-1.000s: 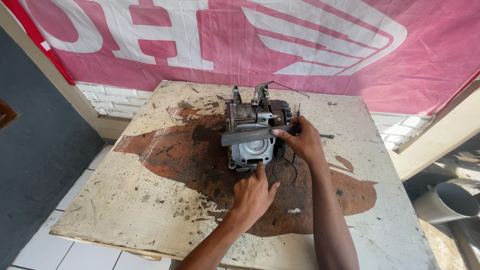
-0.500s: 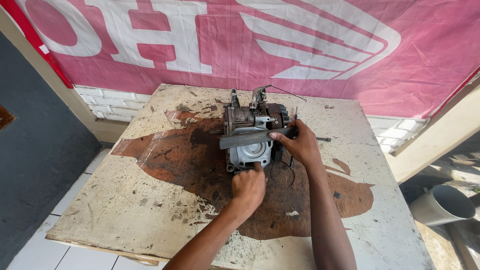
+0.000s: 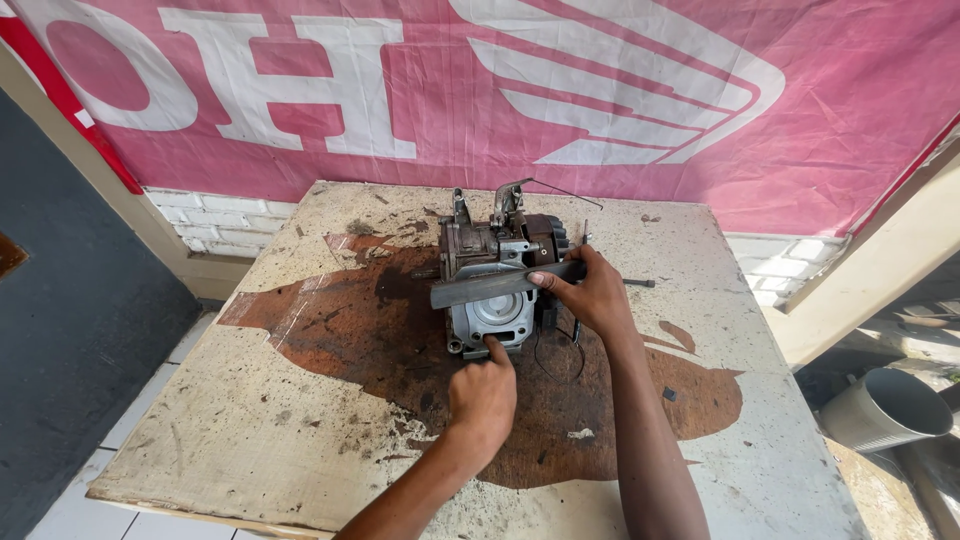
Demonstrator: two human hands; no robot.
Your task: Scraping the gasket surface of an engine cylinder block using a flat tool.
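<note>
Since a second ago, left hand [image 3: 483, 398] has slid forward from bare counter [image 3: 250, 420] onto the engine block [image 3: 492, 270]; now a finger presses the block's near lower edge, other fingers curled in. Right hand [image 3: 592, 297] pinches the near end of a flat dark metal bar [image 3: 500, 286], which lies across the block's front face, running left from that hand. Block sits upright on a rust-brown oil stain [image 3: 360, 330], just ahead of both hands. Beyond them hangs a pink banner [image 3: 500, 90]; far right of right hand, a grey bucket [image 3: 885, 410].
</note>
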